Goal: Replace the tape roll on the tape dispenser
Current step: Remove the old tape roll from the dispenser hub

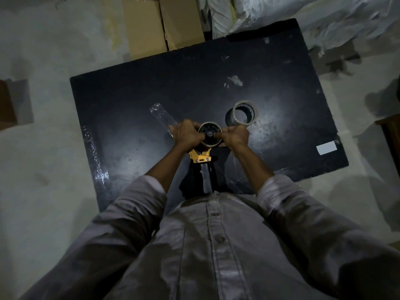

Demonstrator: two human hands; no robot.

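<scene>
A yellow and black tape dispenser [200,158] is held above the black table [129,105], its black handle pointing back at my body. A thin tape roll [210,144] sits around the dispenser's black hub. My left hand [187,135] grips the roll's left side. My right hand [234,135] grips its right side, with fingertips reaching in to the hub's centre. A second roll of clear tape [243,112] lies on its side on the table just beyond my right hand, apart from it.
A strip of clear tape [162,116] lies on the table left of my hands, another [95,154] along the left edge. A white label [326,147] is stuck at the right. Cardboard boxes [160,24] and white sacks [281,14] stand beyond the table.
</scene>
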